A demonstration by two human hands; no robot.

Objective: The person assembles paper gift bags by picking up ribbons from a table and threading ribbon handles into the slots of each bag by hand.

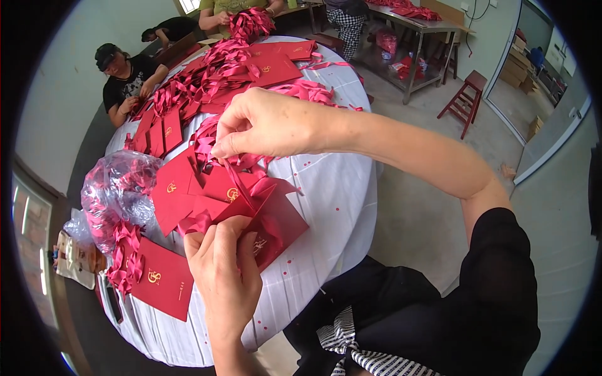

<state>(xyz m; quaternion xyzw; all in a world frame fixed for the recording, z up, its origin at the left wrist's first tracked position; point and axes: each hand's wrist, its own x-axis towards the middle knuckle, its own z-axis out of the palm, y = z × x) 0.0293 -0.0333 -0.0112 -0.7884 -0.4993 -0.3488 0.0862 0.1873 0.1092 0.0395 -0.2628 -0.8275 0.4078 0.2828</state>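
My left hand (219, 269) is closed on the near edge of a red paper gift bag (285, 225), thumb against its gold-printed side. The bag is tilted, its mouth partly open. Above it, my right hand (251, 128) pinches a red satin ribbon (233, 172) between thumb and fingertips. The ribbon is drawn up from the bag. Under and beside this bag lie more flat red bags (172, 188) with gold marks. Another flat bag (164, 276), with bunched ribbons (127, 254) next to it, rests to the left of my left hand.
A clear plastic sack of red ribbons (116, 188) sits at the table's left. Piles of bags and ribbons (213, 75) cover the far side of the white tablecloth (338, 207). Co-workers (132, 78) are around the far edge. A metal table (407, 25) and a red stool (465, 100) stand beyond.
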